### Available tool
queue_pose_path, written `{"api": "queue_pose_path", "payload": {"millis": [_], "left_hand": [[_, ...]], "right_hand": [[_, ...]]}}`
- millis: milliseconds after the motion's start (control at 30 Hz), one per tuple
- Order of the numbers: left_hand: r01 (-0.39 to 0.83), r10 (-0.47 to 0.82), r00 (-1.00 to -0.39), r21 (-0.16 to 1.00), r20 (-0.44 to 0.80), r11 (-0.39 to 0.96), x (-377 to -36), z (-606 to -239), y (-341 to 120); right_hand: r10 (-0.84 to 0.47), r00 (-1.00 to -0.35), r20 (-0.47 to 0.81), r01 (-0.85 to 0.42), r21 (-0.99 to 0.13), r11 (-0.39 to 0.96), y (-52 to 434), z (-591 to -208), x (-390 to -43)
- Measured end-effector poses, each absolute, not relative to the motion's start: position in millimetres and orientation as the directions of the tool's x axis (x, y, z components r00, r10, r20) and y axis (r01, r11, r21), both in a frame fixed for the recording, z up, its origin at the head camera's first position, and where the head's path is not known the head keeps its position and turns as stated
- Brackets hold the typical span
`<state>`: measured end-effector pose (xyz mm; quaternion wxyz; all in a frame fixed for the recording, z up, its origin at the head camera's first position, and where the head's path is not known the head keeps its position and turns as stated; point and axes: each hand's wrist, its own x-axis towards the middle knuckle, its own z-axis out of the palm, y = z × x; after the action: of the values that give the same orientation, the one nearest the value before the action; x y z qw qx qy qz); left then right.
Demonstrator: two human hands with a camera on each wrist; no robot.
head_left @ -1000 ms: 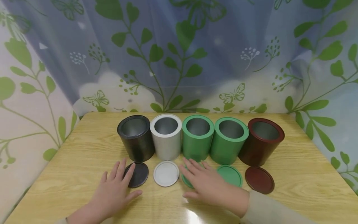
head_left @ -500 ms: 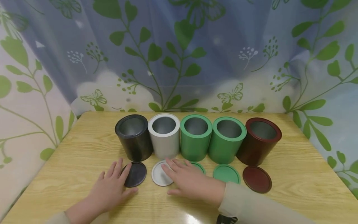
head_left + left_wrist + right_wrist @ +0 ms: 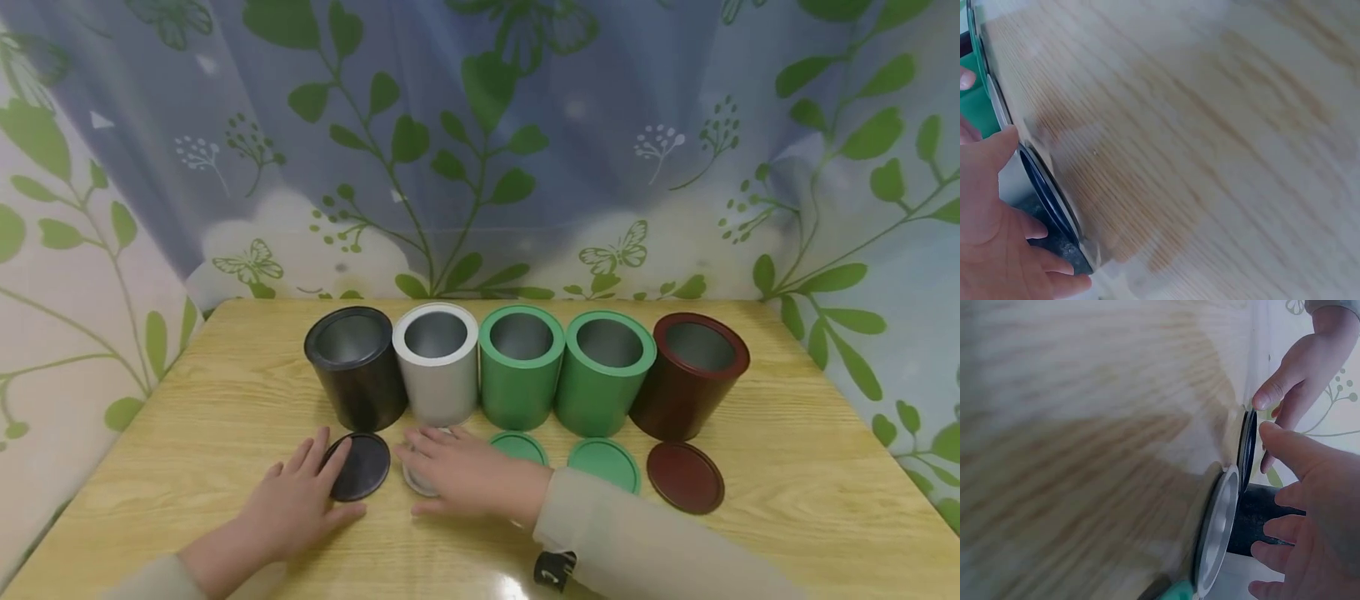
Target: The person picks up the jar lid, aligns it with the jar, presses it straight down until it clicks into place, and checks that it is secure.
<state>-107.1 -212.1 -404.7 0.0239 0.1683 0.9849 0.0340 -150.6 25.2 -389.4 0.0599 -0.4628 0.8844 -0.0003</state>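
On the wooden table (image 3: 187, 400), the right hand (image 3: 468, 477) had slid from the green lid (image 3: 519, 447) onto the white lid (image 3: 417, 483), fingers spread flat, not yet gripping. The left hand (image 3: 296, 504) stayed flat against the black lid (image 3: 362, 467).

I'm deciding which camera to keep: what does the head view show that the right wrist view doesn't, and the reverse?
Only the head view shows all five open cans, the two green lids and the dark red lid. Only the right wrist view shows the white lid edge-on under the right hand. Both show the black lid, the left hand and the wooden table.
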Motion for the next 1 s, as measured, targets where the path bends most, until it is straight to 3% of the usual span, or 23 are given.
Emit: {"api": "queue_pose_path", "payload": {"millis": [367,767,1000], "left_hand": [[0.372,0.382,-0.919,0.103,-0.097,0.922,-110.3,-409.3,-222.7],[0.465,0.487,-0.869,0.188,-0.092,0.865,-115.9,-412.9,-226.3],[0.515,0.530,-0.845,0.158,-0.074,0.843,-116.3,-416.8,-225.5]], "right_hand": [[-0.790,-0.579,-0.204,-0.805,-0.011,0.593,-5.2,-388.5,-157.4],[-0.764,-0.606,-0.222,-0.792,0.074,0.606,-18.3,-399.7,-165.1],[-0.766,-0.603,-0.222,-0.794,0.072,0.604,-18.6,-399.3,-165.4]]}}
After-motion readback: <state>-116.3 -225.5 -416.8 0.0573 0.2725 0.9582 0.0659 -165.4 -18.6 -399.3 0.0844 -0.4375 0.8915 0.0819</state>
